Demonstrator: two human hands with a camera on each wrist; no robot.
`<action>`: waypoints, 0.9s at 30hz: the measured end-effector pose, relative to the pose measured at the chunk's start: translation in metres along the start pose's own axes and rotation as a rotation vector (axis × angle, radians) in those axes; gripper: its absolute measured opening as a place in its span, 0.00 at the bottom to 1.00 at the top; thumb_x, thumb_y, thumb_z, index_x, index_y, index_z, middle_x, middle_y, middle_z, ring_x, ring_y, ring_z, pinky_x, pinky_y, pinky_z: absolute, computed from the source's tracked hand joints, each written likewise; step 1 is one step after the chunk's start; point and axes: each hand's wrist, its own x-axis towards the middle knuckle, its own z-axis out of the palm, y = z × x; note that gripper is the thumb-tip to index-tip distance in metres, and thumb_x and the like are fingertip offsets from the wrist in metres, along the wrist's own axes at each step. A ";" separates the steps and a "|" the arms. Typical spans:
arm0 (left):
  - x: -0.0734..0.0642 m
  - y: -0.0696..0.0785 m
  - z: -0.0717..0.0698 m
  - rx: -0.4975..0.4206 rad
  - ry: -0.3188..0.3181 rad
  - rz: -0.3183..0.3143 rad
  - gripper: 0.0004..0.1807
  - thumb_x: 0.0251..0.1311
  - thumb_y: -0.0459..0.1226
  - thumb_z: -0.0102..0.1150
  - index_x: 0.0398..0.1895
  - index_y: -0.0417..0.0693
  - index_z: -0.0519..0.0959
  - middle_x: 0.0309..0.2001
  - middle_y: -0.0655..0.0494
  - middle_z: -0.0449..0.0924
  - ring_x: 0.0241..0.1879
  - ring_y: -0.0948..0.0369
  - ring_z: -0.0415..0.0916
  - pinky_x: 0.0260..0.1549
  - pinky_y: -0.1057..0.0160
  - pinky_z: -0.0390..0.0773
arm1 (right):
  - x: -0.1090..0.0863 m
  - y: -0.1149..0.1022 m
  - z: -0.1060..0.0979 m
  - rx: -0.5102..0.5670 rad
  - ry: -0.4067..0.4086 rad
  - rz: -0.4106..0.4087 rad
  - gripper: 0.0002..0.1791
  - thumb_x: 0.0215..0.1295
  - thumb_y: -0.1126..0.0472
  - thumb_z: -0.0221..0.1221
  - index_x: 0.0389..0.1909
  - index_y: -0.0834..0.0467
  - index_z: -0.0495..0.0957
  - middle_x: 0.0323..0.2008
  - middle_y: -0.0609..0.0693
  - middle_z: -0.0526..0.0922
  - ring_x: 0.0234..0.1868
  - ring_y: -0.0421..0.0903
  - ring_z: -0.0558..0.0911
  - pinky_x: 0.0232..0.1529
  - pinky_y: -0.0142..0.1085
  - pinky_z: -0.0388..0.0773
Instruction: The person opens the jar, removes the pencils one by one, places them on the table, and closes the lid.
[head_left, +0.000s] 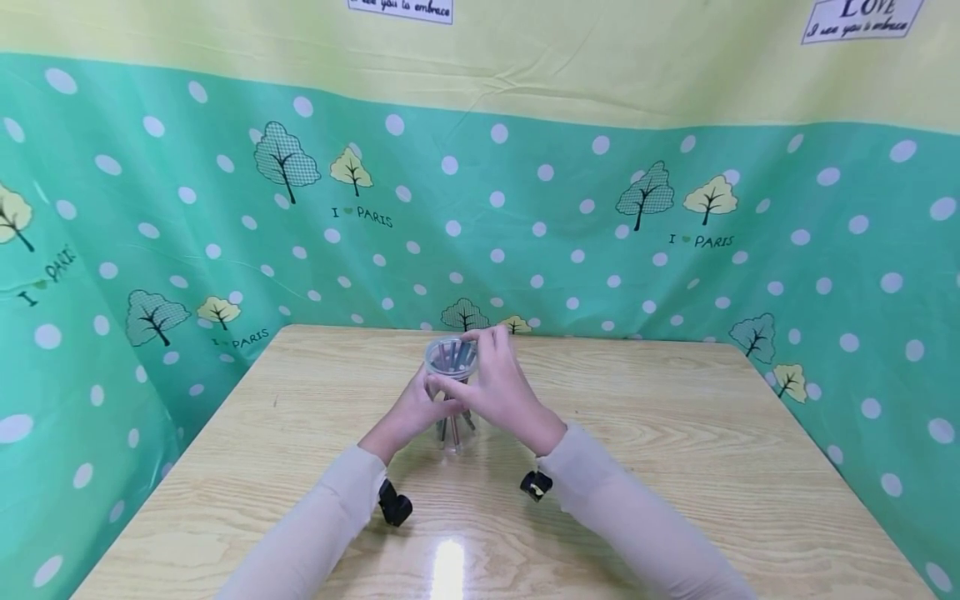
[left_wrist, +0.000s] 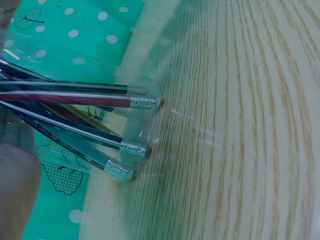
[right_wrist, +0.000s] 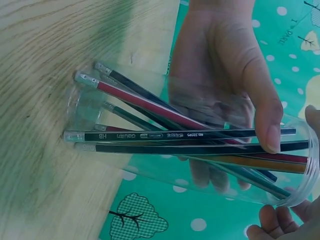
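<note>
A clear plastic jar [head_left: 452, 374] is upright above the middle of the table, and whether its base touches the tabletop I cannot tell. Inside stand several pencils [right_wrist: 150, 134], dark, red and yellowish, their metal-banded eraser ends down. My left hand [head_left: 411, 417] grips the jar's side, its thumb across the near wall in the right wrist view and its fingers behind. At the top, my right hand [head_left: 501, 385] spans the round rim [right_wrist: 311, 175] with thumb and fingers and holds it. Whether a separate clear lid sits there is hard to make out.
The light wood-grain table [head_left: 675, 433] spreads around both arms. Behind and beside it hangs a green, dotted cloth [head_left: 540, 225] with printed trees. Black wrist devices [head_left: 394, 503] are worn under both sleeves, close above the tabletop.
</note>
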 end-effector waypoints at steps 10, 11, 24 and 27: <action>0.000 -0.001 0.000 -0.041 -0.014 -0.021 0.47 0.52 0.40 0.65 0.70 0.64 0.45 0.66 0.60 0.56 0.65 0.61 0.53 0.61 0.52 0.56 | -0.002 0.007 -0.001 0.134 -0.012 -0.061 0.38 0.46 0.39 0.65 0.54 0.57 0.68 0.46 0.50 0.63 0.44 0.41 0.65 0.42 0.34 0.71; 0.000 -0.002 0.000 -0.048 -0.015 -0.017 0.47 0.52 0.39 0.65 0.70 0.64 0.45 0.66 0.60 0.57 0.65 0.61 0.54 0.61 0.52 0.55 | -0.002 0.009 -0.001 0.149 -0.016 -0.070 0.37 0.47 0.40 0.65 0.54 0.57 0.68 0.46 0.49 0.64 0.45 0.41 0.65 0.44 0.35 0.70; 0.011 -0.026 -0.002 -0.058 -0.007 0.065 0.46 0.51 0.36 0.66 0.68 0.68 0.49 0.64 0.63 0.61 0.64 0.64 0.54 0.63 0.52 0.48 | 0.003 0.022 -0.006 0.452 -0.243 -0.043 0.32 0.56 0.63 0.59 0.63 0.53 0.62 0.59 0.46 0.64 0.60 0.43 0.64 0.59 0.46 0.62; 0.011 -0.030 -0.002 -0.055 0.003 0.068 0.47 0.50 0.36 0.67 0.68 0.67 0.49 0.65 0.63 0.60 0.64 0.64 0.54 0.63 0.52 0.48 | 0.005 0.017 -0.015 0.589 -0.320 -0.040 0.31 0.57 0.69 0.52 0.64 0.58 0.60 0.62 0.52 0.63 0.62 0.49 0.63 0.60 0.47 0.61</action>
